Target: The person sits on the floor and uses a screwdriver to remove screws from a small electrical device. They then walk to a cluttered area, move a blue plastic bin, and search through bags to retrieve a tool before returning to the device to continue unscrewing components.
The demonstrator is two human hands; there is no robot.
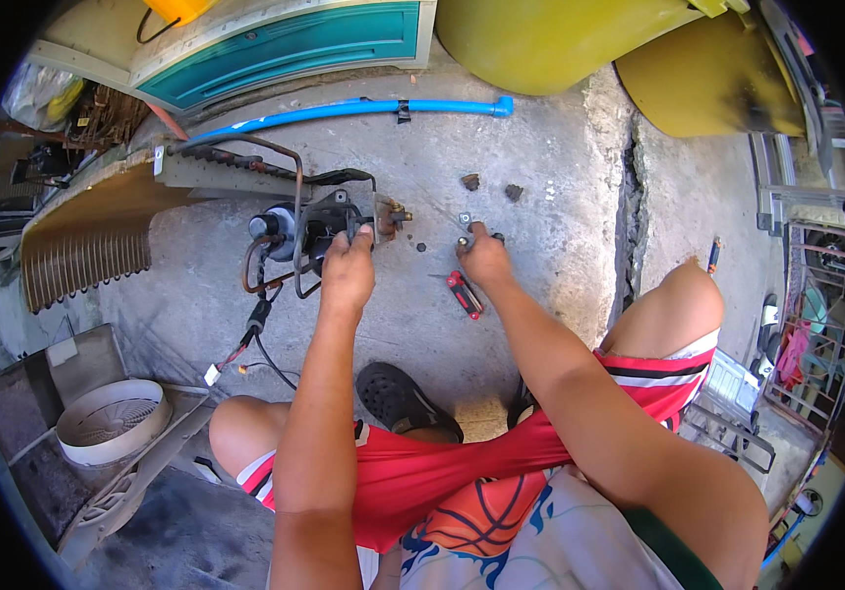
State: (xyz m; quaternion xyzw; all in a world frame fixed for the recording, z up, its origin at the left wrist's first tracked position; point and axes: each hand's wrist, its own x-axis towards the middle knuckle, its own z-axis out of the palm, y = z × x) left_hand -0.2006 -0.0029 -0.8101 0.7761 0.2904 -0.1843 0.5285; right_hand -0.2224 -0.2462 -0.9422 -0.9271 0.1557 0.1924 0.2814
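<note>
My left hand [349, 267] is closed on a dark bent pipe [298, 206] of a stripped cooling unit, close to its metal bracket [383, 213]. Brass valve fittings [399, 216] stick out of the bracket's right side. Just behind the hand sits the unit's compressor [275, 231], partly hidden. My right hand [486, 260] is low over the concrete, its fingers closed round a small dark object whose ends barely show. Beside its fingertips lies a small metal piece [465, 218]. A red folding hex key set [464, 295] rests on the floor below that hand.
The unit's curved coil [88, 246] stands at left. Behind it runs a blue pipe [363, 106]. Loose wires with a white connector [212, 374] hang toward me. Dark lumps [514, 193] lie on the floor, left of a long crack [629, 216]. A fan housing [113, 423] sits lower left.
</note>
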